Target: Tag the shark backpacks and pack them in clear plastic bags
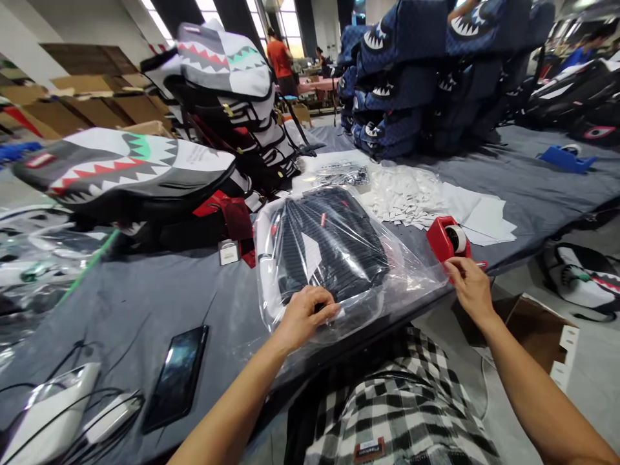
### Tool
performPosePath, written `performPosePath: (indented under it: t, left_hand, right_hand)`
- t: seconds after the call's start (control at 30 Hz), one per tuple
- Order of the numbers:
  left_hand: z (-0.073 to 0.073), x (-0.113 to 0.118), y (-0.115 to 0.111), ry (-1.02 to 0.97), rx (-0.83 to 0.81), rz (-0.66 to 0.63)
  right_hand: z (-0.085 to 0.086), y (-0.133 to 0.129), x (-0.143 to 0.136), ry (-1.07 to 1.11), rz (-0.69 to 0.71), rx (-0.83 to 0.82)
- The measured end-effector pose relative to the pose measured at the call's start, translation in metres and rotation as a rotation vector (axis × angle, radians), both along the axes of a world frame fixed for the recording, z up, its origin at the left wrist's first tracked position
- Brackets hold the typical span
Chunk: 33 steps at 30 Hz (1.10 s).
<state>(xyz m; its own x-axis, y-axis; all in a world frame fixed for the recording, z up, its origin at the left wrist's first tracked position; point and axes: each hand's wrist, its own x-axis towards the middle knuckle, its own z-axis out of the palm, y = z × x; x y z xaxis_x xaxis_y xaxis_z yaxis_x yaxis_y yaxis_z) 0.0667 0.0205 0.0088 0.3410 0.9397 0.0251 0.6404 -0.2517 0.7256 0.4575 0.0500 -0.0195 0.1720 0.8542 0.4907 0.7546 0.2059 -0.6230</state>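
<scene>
A dark striped backpack (339, 248) lies flat inside a clear plastic bag (411, 274) at the table's near edge. My left hand (309, 314) is closed at the bag's near side, with thumb and fingers gathering the film against the backpack. The bag's loose end stretches to the right, where my right hand (467, 284) pinches it at the table edge. Just beyond those fingertips stands a red tape dispenser (442, 237) with a roll of tape in it.
Shark-mouth backpacks (130, 168) are piled at the left, and navy ones (402, 84) at the back. Small white packets (409, 197) and white sheets (487, 216) lie behind the bag. A phone (177, 378) and cables rest near left. A blue dispenser (568, 158) sits far right; a cardboard box (537, 329) stands below.
</scene>
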Motion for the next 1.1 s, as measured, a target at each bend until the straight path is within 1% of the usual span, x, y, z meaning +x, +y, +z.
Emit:
performPosePath:
  t: [0.07, 0.1, 0.13, 0.17, 0.23, 0.3, 0.33, 0.53, 0.6, 0.67, 0.77, 0.83, 0.87, 0.9, 0.97, 1.03, 1.1]
  left_hand:
    - [-0.001, 0.000, -0.001, 0.005, 0.006, 0.010]
    - [-0.001, 0.000, -0.001, 0.013, 0.008, 0.011]
    - [-0.002, 0.000, -0.001, 0.024, 0.011, 0.010]
    - [-0.002, -0.001, 0.000, 0.034, 0.016, 0.009]
    - [-0.003, -0.002, 0.002, 0.051, 0.032, 0.004]
    - [-0.004, -0.002, 0.003, 0.062, 0.048, -0.004]
    - [-0.004, -0.002, 0.003, 0.066, 0.055, -0.005]
    - [-0.004, 0.001, 0.001, 0.062, 0.070, 0.018]
    - [-0.004, 0.001, 0.002, 0.067, 0.062, 0.024]
    - [-0.006, 0.000, 0.002, 0.075, 0.050, 0.035]
    - [-0.007, -0.002, 0.002, 0.084, 0.037, 0.039]
    - [-0.007, -0.002, 0.002, 0.083, 0.032, 0.034]
    - [-0.006, -0.002, 0.002, 0.082, 0.027, 0.032]
    - [-0.006, -0.002, 0.002, 0.082, 0.020, 0.030]
    - [-0.006, -0.001, 0.002, 0.084, 0.007, 0.030]
    - [-0.005, -0.001, 0.003, 0.086, 0.002, 0.025]
    - [-0.005, -0.001, 0.003, 0.085, 0.005, 0.014]
  right_hand:
    - [0.013, -0.007, 0.024, -0.056, -0.119, 0.106]
    - [0.019, -0.008, 0.036, -0.057, -0.181, 0.122]
    - [0.024, -0.007, 0.048, -0.028, -0.229, 0.101]
    - [0.027, -0.004, 0.059, 0.022, -0.260, 0.049]
    - [0.029, 0.004, 0.076, 0.134, -0.277, -0.093]
    - [0.026, 0.013, 0.085, 0.206, -0.259, -0.208]
    - [0.024, 0.017, 0.087, 0.219, -0.245, -0.240]
    - [0.008, 0.030, 0.080, 0.275, -0.210, -0.317]
    - [0.008, 0.034, 0.077, 0.285, -0.209, -0.327]
    - [0.011, 0.036, 0.074, 0.280, -0.205, -0.326]
    - [0.021, 0.026, 0.071, 0.239, -0.214, -0.276]
    - [0.025, 0.009, 0.069, 0.211, -0.230, -0.215]
    - [0.024, -0.001, 0.068, 0.230, -0.237, -0.191]
    - [0.021, -0.011, 0.066, 0.306, -0.243, -0.175]
    - [0.009, -0.026, 0.056, 0.576, -0.256, -0.164]
    - [-0.008, -0.032, 0.038, 0.845, -0.260, -0.169]
    - [-0.021, -0.033, 0.012, 0.977, -0.225, -0.194]
